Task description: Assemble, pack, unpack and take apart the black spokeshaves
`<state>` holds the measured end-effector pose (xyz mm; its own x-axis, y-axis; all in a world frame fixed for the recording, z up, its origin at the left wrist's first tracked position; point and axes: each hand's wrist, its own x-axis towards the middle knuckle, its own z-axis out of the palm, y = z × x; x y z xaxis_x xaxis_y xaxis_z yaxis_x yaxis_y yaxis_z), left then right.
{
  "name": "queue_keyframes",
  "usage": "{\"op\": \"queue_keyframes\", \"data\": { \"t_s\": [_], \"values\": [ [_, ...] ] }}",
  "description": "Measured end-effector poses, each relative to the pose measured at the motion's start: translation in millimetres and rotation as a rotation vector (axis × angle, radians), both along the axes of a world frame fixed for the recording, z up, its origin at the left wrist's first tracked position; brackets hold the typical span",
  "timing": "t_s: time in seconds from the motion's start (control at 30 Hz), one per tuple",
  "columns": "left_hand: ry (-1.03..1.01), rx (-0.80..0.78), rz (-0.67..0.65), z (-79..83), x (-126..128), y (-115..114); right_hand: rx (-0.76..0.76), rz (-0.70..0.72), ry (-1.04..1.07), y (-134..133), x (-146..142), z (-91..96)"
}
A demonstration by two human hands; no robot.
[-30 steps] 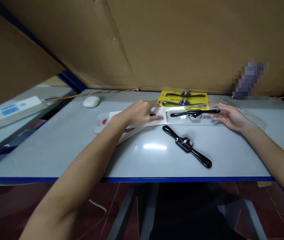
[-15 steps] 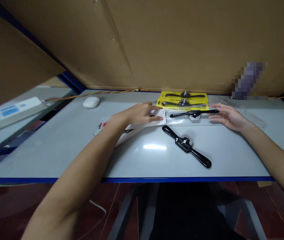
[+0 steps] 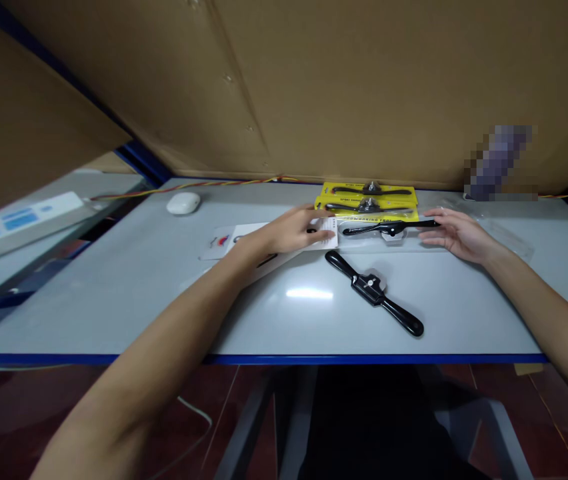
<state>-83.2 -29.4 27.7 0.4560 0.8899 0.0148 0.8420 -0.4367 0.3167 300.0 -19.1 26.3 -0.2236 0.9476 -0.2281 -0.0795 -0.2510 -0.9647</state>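
Observation:
My left hand point(image 3: 291, 231) lies on a white printed card point(image 3: 244, 238) and pinches its right edge near the table's middle. Just right of it a black two-handled tool point(image 3: 389, 229) lies in a clear plastic blister point(image 3: 364, 241). My right hand point(image 3: 457, 233) rests at that blister's right end, fingers spread and touching it. A second black two-handled tool point(image 3: 374, 292) lies loose and diagonal on the grey table point(image 3: 114, 300), nearer to me. Behind the blister sit two yellow packs point(image 3: 367, 200) that hold the same kind of tool.
A white mouse point(image 3: 183, 203) sits at the back left, with a red and yellow cable point(image 3: 189, 186) along the cardboard wall point(image 3: 314, 87). More clear plastic point(image 3: 504, 230) lies at the right. A white power strip point(image 3: 14, 223) rests on the lower shelf at left.
My left hand has slid the white card a little to the right, up against the blister. My right hand stayed at the blister's right end.

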Motion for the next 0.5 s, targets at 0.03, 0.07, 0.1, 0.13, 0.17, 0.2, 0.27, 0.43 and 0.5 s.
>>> {"op": "queue_keyframes", "data": {
  "t_s": [0.03,0.07,0.1,0.13,0.17,0.2,0.27,0.43,0.5],
  "values": [
    [-0.024,0.007,-0.011,-1.8,1.6,0.1,0.004,0.011,-0.003,-0.5,-0.1,0.2],
    [-0.050,0.012,-0.019,-3.4,3.9,-0.1,0.007,0.023,-0.006,-1.2,-0.2,0.5],
    [-0.077,0.016,-0.025,-5.0,6.7,-0.5,0.008,0.036,-0.011,-2.0,-0.4,0.7],
    [-0.106,0.019,-0.026,-6.5,10.1,-1.1,0.006,0.050,-0.018,-2.9,-0.6,0.9],
    [-0.136,0.024,-0.023,-8.1,13.8,-2.0,0.004,0.065,-0.026,-3.8,-0.6,0.9],
    [-0.165,0.029,-0.016,-9.7,17.7,-3.1,0.003,0.078,-0.036,-4.5,-0.6,0.8],
    [-0.221,0.043,-0.003,-12.8,25.0,-5.3,0.004,0.096,-0.058,-5.3,-0.2,0.0],
    [-0.405,0.123,0.019,-15.1,36.3,-9.0,0.026,0.117,-0.086,-3.8,1.7,-3.5],
    [-0.474,0.139,0.026,-13.4,39.3,-10.1,0.048,0.137,-0.093,-3.8,1.8,-4.9]
  ]
}}
